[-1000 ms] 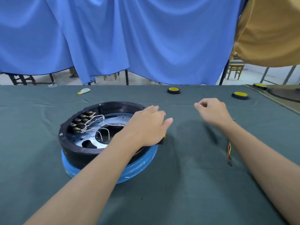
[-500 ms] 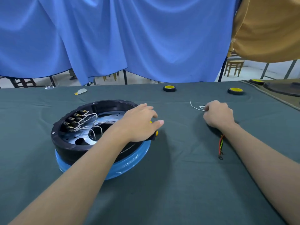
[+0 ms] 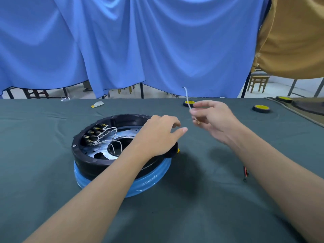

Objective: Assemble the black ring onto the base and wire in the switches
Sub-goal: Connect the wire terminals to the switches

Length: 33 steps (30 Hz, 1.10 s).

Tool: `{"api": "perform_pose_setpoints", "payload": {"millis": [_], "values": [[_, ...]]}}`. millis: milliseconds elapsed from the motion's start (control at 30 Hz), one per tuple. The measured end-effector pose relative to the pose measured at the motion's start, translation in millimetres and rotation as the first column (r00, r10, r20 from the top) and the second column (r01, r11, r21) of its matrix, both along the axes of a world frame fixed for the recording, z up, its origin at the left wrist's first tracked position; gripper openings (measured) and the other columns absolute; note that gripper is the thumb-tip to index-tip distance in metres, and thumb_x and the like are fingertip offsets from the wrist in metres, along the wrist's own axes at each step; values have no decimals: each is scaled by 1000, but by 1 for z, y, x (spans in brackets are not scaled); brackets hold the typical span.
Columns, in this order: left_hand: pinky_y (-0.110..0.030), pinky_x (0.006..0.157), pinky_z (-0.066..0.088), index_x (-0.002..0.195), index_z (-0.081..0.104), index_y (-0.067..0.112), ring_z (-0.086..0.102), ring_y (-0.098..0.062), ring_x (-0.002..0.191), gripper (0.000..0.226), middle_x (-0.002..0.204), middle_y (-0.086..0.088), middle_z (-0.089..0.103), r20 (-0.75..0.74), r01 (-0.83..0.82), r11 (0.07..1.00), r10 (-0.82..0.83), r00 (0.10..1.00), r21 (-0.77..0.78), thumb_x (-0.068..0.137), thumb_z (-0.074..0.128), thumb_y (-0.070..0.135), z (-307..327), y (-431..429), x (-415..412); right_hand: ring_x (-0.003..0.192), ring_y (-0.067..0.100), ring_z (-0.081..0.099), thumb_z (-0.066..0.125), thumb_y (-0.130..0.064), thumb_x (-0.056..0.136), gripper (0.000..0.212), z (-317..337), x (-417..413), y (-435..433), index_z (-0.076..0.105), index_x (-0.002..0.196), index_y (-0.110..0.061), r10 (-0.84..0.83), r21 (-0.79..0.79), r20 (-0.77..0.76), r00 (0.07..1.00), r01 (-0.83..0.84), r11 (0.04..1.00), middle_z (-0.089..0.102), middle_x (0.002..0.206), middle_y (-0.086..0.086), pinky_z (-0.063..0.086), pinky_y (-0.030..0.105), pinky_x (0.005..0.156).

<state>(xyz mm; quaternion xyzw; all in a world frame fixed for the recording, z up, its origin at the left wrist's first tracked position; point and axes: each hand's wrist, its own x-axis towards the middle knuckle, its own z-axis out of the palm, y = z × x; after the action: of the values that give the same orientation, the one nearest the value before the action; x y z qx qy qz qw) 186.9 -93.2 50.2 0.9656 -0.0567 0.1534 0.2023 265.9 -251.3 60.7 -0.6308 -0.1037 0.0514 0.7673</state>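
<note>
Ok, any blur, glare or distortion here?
Head view: faint hand shadows on the dark green tablecloth; small glints on the blue plastic base; the thin white wire pinched by the right hand looks slightly smeared; wide-angle stretching toward the frame edges.

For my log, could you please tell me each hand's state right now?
Left hand: open, resting on the black ring.
Right hand: pinching a white wire.

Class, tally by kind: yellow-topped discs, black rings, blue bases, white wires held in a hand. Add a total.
Yellow-topped discs: 3
Black ring: 1
Blue base: 1
White wire held in the right hand: 1
Total: 6
</note>
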Motion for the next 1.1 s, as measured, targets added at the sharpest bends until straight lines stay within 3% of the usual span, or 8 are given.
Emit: {"api": "perform_pose_setpoints", "payload": {"millis": [133, 267, 367, 467, 600, 800, 1000, 1100], "values": [[-40, 91, 49, 106, 70, 22, 62, -19, 104, 33, 101, 6, 73, 113, -13, 989, 30, 993, -146, 91, 60, 49, 2, 3, -1, 56, 17, 63, 64, 10, 82, 26, 12, -24, 22, 61, 104, -3, 167, 157, -113, 979, -149, 976, 66, 73, 7, 52, 24, 51], [-35, 76, 51, 92, 67, 27, 64, -12, 91, 35, 82, 14, 70, 199, -83, 957, 142, 970, -277, 79, 69, 59, 4, 4, -4, 63, 19, 65, 63, 11, 82, 26, 14, -35, 32, 61, 104, -2, 144, 200, -154, 978, -112, 973, 66, 76, 9, 52, 24, 61], [-21, 63, 39, 94, 60, 33, 60, -2, 82, 42, 74, 17, 67, 225, -112, 957, 176, 958, -269, 71, 71, 67, 4, 3, -7, 67, 20, 65, 61, 13, 83, 23, 15, -39, 37, 59, 101, -1, 87, 239, -162, 983, -47, 970, 63, 80, 11, 53, 19, 55], [-20, 63, 38, 96, 56, 30, 61, -7, 83, 38, 77, 14, 67, 238, -109, 963, 170, 956, -247, 75, 72, 58, 4, 2, -8, 66, 21, 66, 61, 15, 83, 21, 14, -42, 41, 58, 98, 0, 61, 273, -169, 984, -13, 962, 63, 82, 14, 56, 21, 58], [-33, 66, 42, 100, 59, 26, 60, -16, 84, 31, 88, 10, 67, 384, -95, 980, 156, 910, -173, 84, 68, 50, 5, 0, -10, 59, 23, 67, 59, 16, 83, 17, 15, -45, 45, 58, 95, 3, 73, 324, -169, 983, -14, 946, 64, 81, 18, 60, 28, 63], [-43, 73, 48, 100, 72, 18, 58, -23, 89, 22, 90, 1, 67, 603, -56, 993, 106, 790, -102, 93, 61, 35, 2, -4, -17, 57, 26, 69, 57, 17, 83, 14, 23, -49, 44, 61, 89, 4, 91, 423, -181, 979, -6, 906, 65, 69, 16, 54, 23, 52], [-40, 64, 50, 91, 75, 12, 61, -24, 83, 17, 87, -1, 69, 677, -100, 966, 240, 696, -240, 94, 61, 21, 5, -2, -22, 67, 22, 66, 59, 15, 83, 7, 24, -54, 51, 63, 81, 9, 124, 408, -128, 984, -62, 911, 63, 74, 15, 60, 32, 74], [-37, 65, 47, 94, 74, 16, 61, -22, 82, 16, 87, 3, 69, 611, -123, 934, 314, 727, -334, 96, 60, 24, 10, 6, -23, 52, 13, 54, 65, -6, 88, 8, 28, -58, 55, 68, 85, 0, 83, 62, -59, 995, -80, 995, 57, 71, 5, 53, 25, 56]]}}
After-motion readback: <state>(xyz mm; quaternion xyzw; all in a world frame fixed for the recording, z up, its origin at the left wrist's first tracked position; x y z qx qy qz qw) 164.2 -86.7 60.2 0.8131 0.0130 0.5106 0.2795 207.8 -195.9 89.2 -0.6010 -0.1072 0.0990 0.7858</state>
